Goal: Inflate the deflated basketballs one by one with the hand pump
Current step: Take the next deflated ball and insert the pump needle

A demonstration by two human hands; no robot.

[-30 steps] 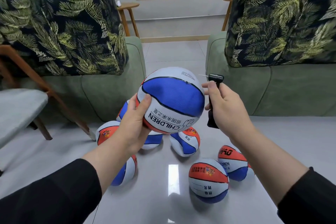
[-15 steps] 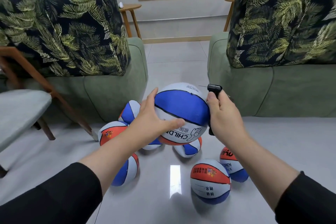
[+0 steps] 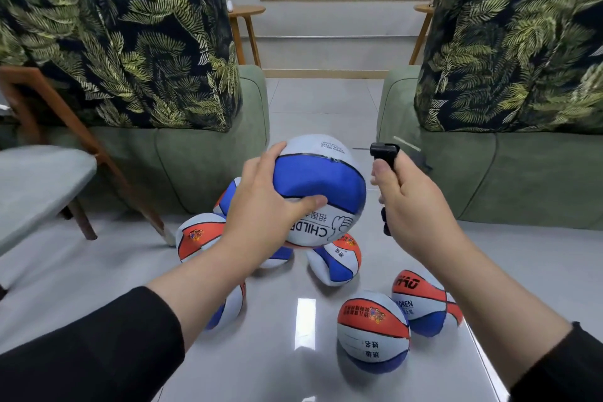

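Two bare hands, black sleeves pushed up the forearms, above a glossy grey desk (image 3: 303, 378). Left hand (image 3: 261, 206) spread over the near side of a round blue, white and orange basketball (image 3: 323, 192), thumb lying across the blue panel, fingers curled over the top edge; ball held in the air above the desk, printed "CHILD…" upside down on the white band. Right hand (image 3: 414, 202) just beside the ball, not touching it, grip wrapped tight round a slim black hand pump (image 3: 384, 153), the pump's head sticking up above the thumb with a thin needle pointing left toward the ball, its lower end showing below the fist. Scattered on the desk, six smaller, partly flattened balls in the same colours: one at left (image 3: 195, 235), one behind the held ball (image 3: 230, 196), one under the left forearm (image 3: 228, 307), one at centre (image 3: 336, 261), two at near right (image 3: 373, 331) (image 3: 424, 303). Beyond the desk, two green sofas (image 3: 208, 160) with dark leaf-print cushions (image 3: 130, 42), tiled floor between.
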